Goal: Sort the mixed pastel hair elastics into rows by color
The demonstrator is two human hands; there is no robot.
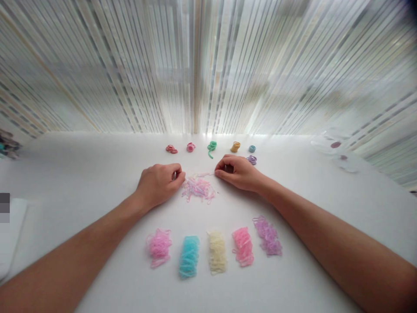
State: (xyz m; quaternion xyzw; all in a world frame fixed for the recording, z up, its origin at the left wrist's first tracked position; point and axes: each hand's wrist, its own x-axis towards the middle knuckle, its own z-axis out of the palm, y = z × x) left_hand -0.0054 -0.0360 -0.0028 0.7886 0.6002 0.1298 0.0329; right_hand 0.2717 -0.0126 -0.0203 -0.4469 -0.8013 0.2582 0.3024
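Observation:
A loose heap of pale pink, white and lilac rubber bands [198,188] lies on the white table between my hands. My left hand [161,181] is closed in a pinch at the heap's left edge; whatever its fingertips hold is hidden. Thumb and forefinger of my right hand [236,173] are pinched together at the upper right of the heap. A thin pale pink band [206,174] stretches from the heap to those right fingertips. Just behind the right hand sits a small purple coil [252,160].
Nearer me lie separate piles: pink [159,247], blue [189,256], cream [217,253], coral pink [243,246] and purple [268,236]. Farther back are red [171,149], pink [190,147], green [212,148], mustard [235,146] and blue [252,148] coils. A striped curtain [195,78] hangs behind the table.

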